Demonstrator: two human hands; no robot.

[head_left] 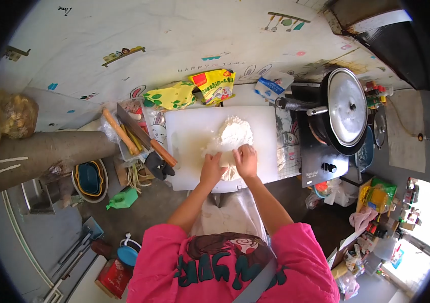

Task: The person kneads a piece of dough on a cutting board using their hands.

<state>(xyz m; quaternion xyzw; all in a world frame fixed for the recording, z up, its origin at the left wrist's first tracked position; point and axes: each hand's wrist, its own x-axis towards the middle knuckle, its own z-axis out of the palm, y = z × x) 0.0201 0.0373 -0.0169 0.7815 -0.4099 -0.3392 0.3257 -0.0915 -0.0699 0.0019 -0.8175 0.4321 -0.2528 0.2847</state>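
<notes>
Wall: pale, with printed shelf and utensil motifs and the words "HAPPY TIME"; runs behind the bench (290, 169).
Cooktop: dark panel (317, 146) with one knob, right of the board.
Board: white cutting board (187, 126), flat on the bench in front of the person.
Wok: dark pan (317, 126) on the cooktop; metal lid (346, 113) on top, contents hidden.
Nested basins: stacked set (90, 181) at lower left; a blue one sits inside a yellow one, within a paler outer one.
Plastic bin: clear container (135, 107) left of the board; long wooden-handled items and a knife (137, 127) lie over it, other contents unclear.
Bags: two yellow packets, one leaf-printed (170, 96), one red-marked (214, 87), behind the board; contents not visible.
Flour: white heap (235, 131) on the board, right of centre; a cream-coloured mass (230, 174) lies at its near side.
Left grip: left hand (213, 169) at the cream-coloured mass, fingers partly curled; whether it grasps anything cannot be told.
Right grip: right hand (246, 160) beside the left, fingers bent down at the flour's near edge; hold and finger gap hidden.
</notes>
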